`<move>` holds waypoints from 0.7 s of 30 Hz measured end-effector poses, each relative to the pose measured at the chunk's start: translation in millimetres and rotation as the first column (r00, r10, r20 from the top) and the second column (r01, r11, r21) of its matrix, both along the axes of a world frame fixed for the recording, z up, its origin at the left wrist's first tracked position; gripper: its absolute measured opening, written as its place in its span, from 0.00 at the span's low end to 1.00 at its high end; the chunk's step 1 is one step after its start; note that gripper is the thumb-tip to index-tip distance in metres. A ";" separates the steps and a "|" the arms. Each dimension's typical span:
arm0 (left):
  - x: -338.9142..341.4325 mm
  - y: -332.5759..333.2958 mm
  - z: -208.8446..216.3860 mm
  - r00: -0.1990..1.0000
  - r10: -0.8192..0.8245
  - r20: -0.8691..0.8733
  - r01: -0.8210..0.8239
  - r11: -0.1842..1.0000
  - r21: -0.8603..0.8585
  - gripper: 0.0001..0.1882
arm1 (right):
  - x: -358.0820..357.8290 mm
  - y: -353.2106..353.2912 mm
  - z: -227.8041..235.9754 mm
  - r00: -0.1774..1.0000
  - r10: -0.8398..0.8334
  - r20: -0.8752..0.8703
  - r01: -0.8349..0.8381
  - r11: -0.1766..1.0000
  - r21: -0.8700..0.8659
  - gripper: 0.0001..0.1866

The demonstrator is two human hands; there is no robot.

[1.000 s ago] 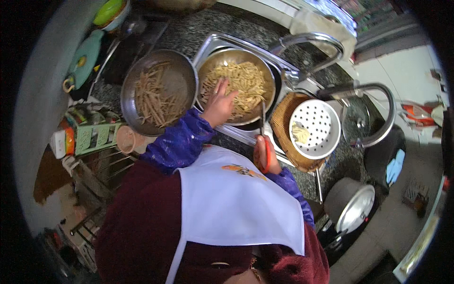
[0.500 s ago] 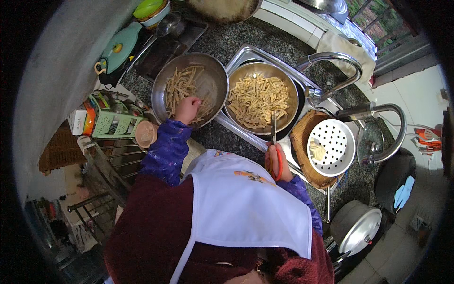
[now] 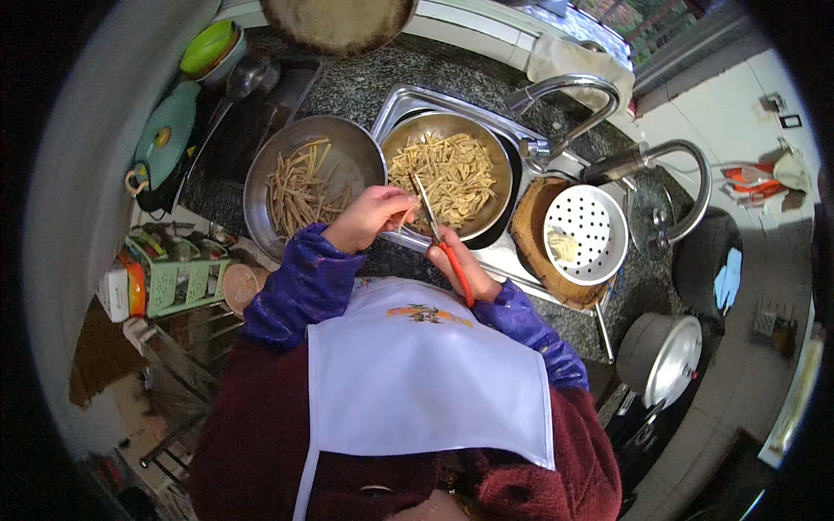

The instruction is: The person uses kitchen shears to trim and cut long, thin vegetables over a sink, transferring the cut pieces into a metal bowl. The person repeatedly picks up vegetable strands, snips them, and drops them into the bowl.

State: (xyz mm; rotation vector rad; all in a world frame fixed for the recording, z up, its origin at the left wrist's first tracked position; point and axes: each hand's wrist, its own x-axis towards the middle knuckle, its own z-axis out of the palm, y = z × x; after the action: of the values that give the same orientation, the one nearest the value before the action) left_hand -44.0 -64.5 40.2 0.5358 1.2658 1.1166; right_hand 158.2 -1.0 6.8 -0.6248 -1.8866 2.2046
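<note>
Gripping red-handled scissors (image 3: 459, 276), right hand (image 3: 472, 267); left hand (image 3: 369, 215) curled, hold unclear; orange print (image 3: 430, 314) on white apron (image 3: 434, 382).

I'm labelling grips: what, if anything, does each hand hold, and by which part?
The right hand holds the scissors by their red handles. Whether the left hand holds anything cannot be told.

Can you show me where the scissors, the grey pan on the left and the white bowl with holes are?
Scissors (image 3: 457, 269): head view, on the red handle.
Grey pan (image 3: 350, 158): head view, on its bare inside.
White bowl (image 3: 596, 247): head view, on its holey bottom.
</note>
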 end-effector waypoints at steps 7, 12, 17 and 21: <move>-19.1 13.5 4.3 0.976 -0.140 0.165 0.146 0.989 -0.023 0.08 | -20.9 -26.7 8.1 0.933 -0.354 0.069 0.357 0.933 -0.041 0.18; -24.6 18.4 -6.0 0.959 -0.261 0.111 0.266 0.963 -0.033 0.07 | -19.3 -51.5 -0.6 0.884 -0.453 0.113 0.463 0.882 -0.086 0.19; -16.0 24.6 -11.8 0.953 -0.253 0.164 0.261 0.965 -0.030 0.07 | -8.7 -48.7 -1.3 0.876 -0.466 0.124 0.480 0.864 -0.150 0.20; -17.5 33.7 -14.0 0.964 -0.239 0.121 0.241 0.971 -0.005 0.07 | -12.0 -32.2 6.8 0.828 -0.518 0.213 0.552 0.819 -0.156 0.17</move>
State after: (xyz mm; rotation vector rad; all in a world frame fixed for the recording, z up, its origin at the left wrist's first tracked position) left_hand -61.4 -30.8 26.2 0.5821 1.0757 0.9181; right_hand 146.2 -33.2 13.5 -1.2363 -1.3049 2.0189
